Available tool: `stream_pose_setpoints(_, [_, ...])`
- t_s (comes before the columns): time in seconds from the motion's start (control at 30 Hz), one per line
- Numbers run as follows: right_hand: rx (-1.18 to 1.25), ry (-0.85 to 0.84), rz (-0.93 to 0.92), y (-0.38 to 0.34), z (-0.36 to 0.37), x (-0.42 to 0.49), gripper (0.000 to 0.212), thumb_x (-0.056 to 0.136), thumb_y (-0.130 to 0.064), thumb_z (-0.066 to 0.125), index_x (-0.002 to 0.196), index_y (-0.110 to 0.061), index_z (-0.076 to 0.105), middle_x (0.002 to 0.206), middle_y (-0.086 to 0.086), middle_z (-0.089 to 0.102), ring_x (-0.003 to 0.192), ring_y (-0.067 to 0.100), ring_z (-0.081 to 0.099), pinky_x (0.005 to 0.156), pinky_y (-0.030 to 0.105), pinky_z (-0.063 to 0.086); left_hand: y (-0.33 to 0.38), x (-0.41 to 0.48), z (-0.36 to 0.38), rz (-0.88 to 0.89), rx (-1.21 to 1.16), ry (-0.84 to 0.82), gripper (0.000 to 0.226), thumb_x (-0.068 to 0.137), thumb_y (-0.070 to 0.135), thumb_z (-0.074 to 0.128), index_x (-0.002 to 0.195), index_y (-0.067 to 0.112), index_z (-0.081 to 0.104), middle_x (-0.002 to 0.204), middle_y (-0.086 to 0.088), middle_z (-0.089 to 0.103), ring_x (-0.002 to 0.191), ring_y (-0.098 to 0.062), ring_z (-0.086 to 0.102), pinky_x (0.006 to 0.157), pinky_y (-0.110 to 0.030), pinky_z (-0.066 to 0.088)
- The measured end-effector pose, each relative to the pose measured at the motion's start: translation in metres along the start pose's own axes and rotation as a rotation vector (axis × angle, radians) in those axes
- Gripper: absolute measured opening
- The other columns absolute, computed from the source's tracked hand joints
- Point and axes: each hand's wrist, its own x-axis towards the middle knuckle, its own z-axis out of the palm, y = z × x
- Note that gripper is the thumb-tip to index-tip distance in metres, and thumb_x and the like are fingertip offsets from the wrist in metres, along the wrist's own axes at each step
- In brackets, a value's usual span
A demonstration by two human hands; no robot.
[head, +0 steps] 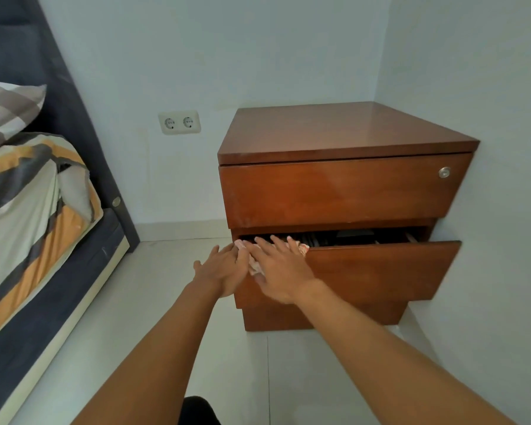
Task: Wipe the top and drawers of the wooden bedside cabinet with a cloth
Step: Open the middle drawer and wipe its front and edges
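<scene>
Down at the left corner of the pulled-out lower drawer (380, 271) of the wooden cabinet (334, 133): pressing the cloth (254, 266) onto the drawer's top edge with the right hand (281, 273), fingers straight and spread, not curled round anything. Resting the left hand (224, 271) just beside, fingers mostly straight too, touching the cloth and the drawer's corner, gripping nothing. Treat the pink and white cloth as soft, thin and light: likely to bunch up or slip off such a narrow edge. Keep a flat palm on top, or fold a bit over the edge and pinch there for a better hold. Expect the wood to feel hard, smooth and a little shiny, so easy to wipe without rubbing hard. Expect the open drawer to slide when pushed; steady the front near the corner with the left hand. Mind the dark things (334, 239) inside, too dim to name. Save a wipe for the shut top drawer (334, 191) with the small round lock (444, 172), and for the flat top.
</scene>
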Motion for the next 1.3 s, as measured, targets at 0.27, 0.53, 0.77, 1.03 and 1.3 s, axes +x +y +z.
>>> stream_pose_setpoints(0.27, [-0.039, 0.231, 0.037, 0.020, 0.014, -0.009, 0.049, 0.104, -0.041, 0.043, 0.152, -0.033, 0.033, 0.141, -0.003, 0.052, 0.133, 0.025, 0.045, 0.122, 0.048, 0.024, 0.011, 0.001, -0.007, 0.010, 0.111, 0.038, 0.068, 0.099, 0.059, -0.002, 0.158, 0.032, 0.018, 0.167, 0.004, 0.016, 0.155, -0.028, 0.004, 0.118, -0.065, -0.003])
stream_pose_setpoints(0.53, [-0.215, 0.286, 0.165, 0.143, -0.006, -0.062, 0.041, 0.104, -0.036, 0.047, 0.145, -0.030, 0.045, 0.131, -0.001, 0.060, 0.122, 0.027, 0.052, 0.110, 0.046, 0.035, 0.041, 0.010, 0.021, 0.140, 0.030, 0.171, 0.065, 0.104, 0.051, 0.013, 0.158, 0.019, 0.026, 0.163, -0.003, 0.030, 0.154, -0.027, 0.013, 0.123, -0.052, 0.003])
stream_pose_setpoints(0.77, [-0.329, 0.295, 0.304, 0.243, -0.039, -0.119, 0.045, 0.101, -0.039, 0.033, 0.135, -0.020, 0.056, 0.119, 0.008, 0.066, 0.108, 0.034, 0.059, 0.095, 0.048, 0.041, 0.035, 0.010, 0.022, 0.145, 0.103, 0.188, 0.067, 0.099, 0.054, 0.010, 0.157, 0.026, 0.029, 0.162, -0.001, 0.034, 0.153, -0.028, 0.019, 0.123, -0.050, 0.011])
stream_pose_setpoints(1.03, [-0.426, 0.161, 0.283, 0.276, -0.061, -0.132, 0.045, 0.096, -0.021, 0.035, 0.133, -0.009, 0.058, 0.113, 0.018, 0.069, 0.097, 0.041, 0.063, 0.087, 0.052, 0.052, 0.029, 0.004, 0.017, 0.163, 0.130, 0.186, 0.065, 0.099, 0.054, 0.009, 0.156, 0.029, 0.032, 0.159, -0.001, 0.038, 0.150, -0.026, 0.024, 0.122, -0.049, 0.014])
stream_pose_setpoints(1.3, [-0.447, -0.143, 0.529, 0.245, -0.119, -0.111, 0.031, 0.099, -0.025, 0.057, 0.128, -0.017, 0.050, 0.104, 0.010, 0.062, 0.090, 0.030, 0.064, 0.076, 0.039, 0.055, 0.019, -0.021, 0.011, 0.154, 0.160, 0.129, 0.062, 0.104, 0.053, 0.014, 0.160, 0.029, 0.016, 0.168, -0.004, 0.015, 0.155, -0.026, 0.007, 0.123, -0.047, 0.002])
